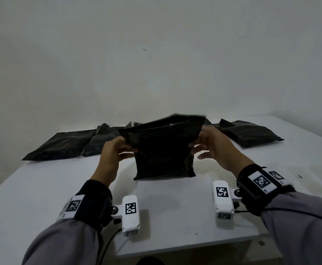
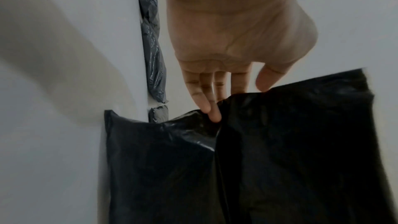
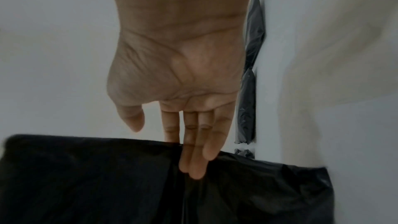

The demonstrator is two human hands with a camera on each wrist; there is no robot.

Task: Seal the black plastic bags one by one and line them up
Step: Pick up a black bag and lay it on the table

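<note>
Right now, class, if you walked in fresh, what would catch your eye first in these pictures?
First, the black plastic bag held up at the table's middle, the left hand and right hand gripping its sides. Behind it, more black bags lie in a row along the far edge of the white table, by the wall.

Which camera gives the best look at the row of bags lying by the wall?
The head view: the row of bags spreads flat across the table's far edge, partly behind the held bag. Both wrist views catch only a thin edge-on strip of it.
</note>
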